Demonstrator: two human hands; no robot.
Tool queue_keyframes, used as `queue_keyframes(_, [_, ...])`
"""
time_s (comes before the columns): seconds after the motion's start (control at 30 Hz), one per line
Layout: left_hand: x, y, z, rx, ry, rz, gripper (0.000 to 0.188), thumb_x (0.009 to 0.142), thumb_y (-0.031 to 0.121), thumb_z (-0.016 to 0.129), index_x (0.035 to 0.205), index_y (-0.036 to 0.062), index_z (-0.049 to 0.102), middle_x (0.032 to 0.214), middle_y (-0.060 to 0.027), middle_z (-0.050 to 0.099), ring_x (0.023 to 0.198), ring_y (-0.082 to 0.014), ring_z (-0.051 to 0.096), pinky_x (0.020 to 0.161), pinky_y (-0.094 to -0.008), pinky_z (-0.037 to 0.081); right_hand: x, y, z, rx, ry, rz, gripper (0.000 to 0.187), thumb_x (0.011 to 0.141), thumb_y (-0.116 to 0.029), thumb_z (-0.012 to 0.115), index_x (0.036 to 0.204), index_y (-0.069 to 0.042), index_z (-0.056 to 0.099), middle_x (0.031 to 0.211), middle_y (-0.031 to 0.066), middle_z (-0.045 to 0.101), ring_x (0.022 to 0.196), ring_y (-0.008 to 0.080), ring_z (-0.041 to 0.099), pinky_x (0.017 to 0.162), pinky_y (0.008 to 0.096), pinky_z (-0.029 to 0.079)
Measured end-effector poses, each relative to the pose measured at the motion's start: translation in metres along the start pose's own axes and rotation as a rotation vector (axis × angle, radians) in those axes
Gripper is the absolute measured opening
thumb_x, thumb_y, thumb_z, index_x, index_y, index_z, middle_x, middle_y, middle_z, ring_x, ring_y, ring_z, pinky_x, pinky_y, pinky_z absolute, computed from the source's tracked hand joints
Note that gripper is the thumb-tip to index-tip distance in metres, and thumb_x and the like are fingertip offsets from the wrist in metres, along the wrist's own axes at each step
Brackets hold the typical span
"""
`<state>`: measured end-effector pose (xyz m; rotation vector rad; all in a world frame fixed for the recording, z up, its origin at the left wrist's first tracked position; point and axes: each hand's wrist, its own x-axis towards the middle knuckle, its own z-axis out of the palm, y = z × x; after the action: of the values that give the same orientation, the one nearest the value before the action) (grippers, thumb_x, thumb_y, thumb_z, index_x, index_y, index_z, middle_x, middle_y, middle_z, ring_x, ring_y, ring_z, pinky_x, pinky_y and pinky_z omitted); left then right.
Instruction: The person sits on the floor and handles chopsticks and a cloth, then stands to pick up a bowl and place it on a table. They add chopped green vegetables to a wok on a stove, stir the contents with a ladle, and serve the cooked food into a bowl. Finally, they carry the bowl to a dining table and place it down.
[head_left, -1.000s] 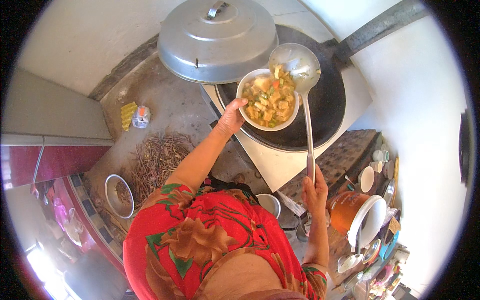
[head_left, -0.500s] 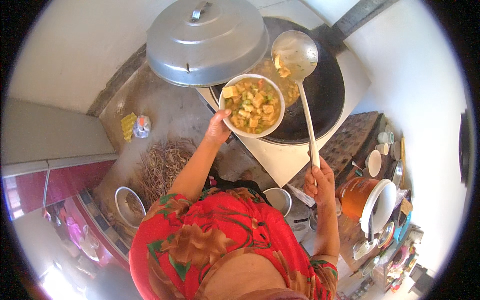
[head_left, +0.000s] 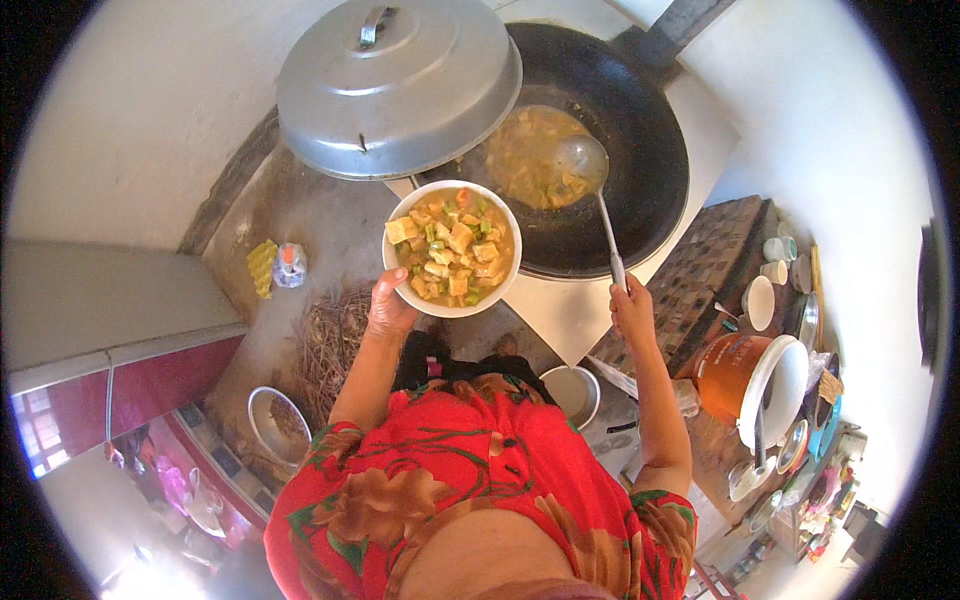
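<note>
My left hand [head_left: 392,305] grips the left edge of a white bowl [head_left: 400,282], thumb over the rim. Filling the bowl is a stew [head_left: 458,240] of yellow cubes and green pieces in broth. With my right hand [head_left: 631,305] I am closed around the handle of a long metal ladle [head_left: 583,160]. Its round head dips into the shallow broth [head_left: 525,150] at the bottom of a large dark wok [head_left: 640,130]. The bowl is held apart from the ladle, just in front of the wok's left side.
A big domed metal lid [head_left: 400,90] covers the wok's left edge. An orange bucket [head_left: 730,375] with a white rim stands at the right, by a shelf of bowls and cups [head_left: 760,303]. Dry twigs [head_left: 330,350], a metal basin [head_left: 256,420] and another basin [head_left: 590,400] are on the floor.
The ladle has gone down from above the bowl's far right into the broth, and the food in it is gone from sight. The bowl has moved left and nearer to me.
</note>
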<state>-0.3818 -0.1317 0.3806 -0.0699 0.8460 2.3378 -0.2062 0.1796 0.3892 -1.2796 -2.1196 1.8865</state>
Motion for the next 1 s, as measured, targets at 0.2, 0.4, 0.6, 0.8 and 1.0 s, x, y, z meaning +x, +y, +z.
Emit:
queue_keyframes(0.2, [-0.002, 0.0, -0.012, 0.013, -0.006, -0.013, 0.08, 0.065, 0.029, 0.066, 0.132, 0.0021, 0.03, 0.127, -0.0153, 0.044, 0.114, -0.0301, 0.046, 0.098, -0.0419, 0.036, 0.056, 0.023, 0.019, -0.092, 0.043, -0.059, 0.028, 0.086, -0.014, 0.05, 0.113, -0.005, 0.049, 0.054, -0.0004, 0.043, 0.035, 0.0071, 0.035, 0.03, 0.0231, 0.027])
queue_keyframes(0.4, [-0.004, -0.002, -0.016, 0.029, 0.029, -0.048, 0.08, 0.065, 0.029, 0.066, 0.132, 0.0009, 0.031, 0.127, -0.0153, 0.044, 0.114, -0.0297, 0.046, 0.099, -0.0414, 0.036, 0.103, 0.02, 0.046, -0.381, 0.151, -0.177, 0.016, 0.084, -0.014, 0.051, 0.091, 0.0, 0.052, 0.063, 0.0151, 0.057, 0.055, 0.0272, 0.058, 0.05, 0.0383, 0.045])
queue_keyframes(0.6, [0.002, -0.005, -0.033, 0.04, -0.002, -0.068, 0.08, 0.066, 0.03, 0.066, 0.131, 0.0001, 0.03, 0.127, -0.0156, 0.044, 0.114, -0.0297, 0.046, 0.098, -0.042, 0.037, 0.101, 0.023, 0.065, -1.033, 0.225, -0.286, 0.035, 0.086, -0.018, 0.048, 0.116, -0.004, 0.039, 0.086, 0.0234, 0.059, 0.074, 0.0409, 0.059, 0.063, 0.05, 0.047])
queue_keyframes(0.8, [0.002, -0.005, -0.033, 0.034, 0.014, -0.079, 0.082, 0.066, 0.03, 0.066, 0.132, -0.0005, 0.029, 0.128, -0.0162, 0.044, 0.114, -0.0306, 0.046, 0.098, -0.042, 0.037, 0.079, 0.018, 0.092, -1.206, 0.241, -0.353, 0.043, 0.088, -0.02, 0.045, 0.128, -0.01, 0.034, 0.094, 0.0197, 0.05, 0.064, 0.0358, 0.059, 0.056, 0.0453, 0.049])
queue_keyframes(1.0, [0.006, -0.004, -0.037, -0.02, -0.005, -0.091, 0.08, 0.065, 0.028, 0.067, 0.13, -0.0017, 0.032, 0.125, -0.0163, 0.046, 0.112, -0.0307, 0.048, 0.098, -0.0421, 0.037, 0.071, 0.029, 0.119, -1.19, 0.224, -0.342, 0.049, 0.085, -0.018, 0.047, 0.131, -0.011, 0.032, 0.097, 0.017, 0.043, 0.061, 0.0332, 0.058, 0.053, 0.0428, 0.049])
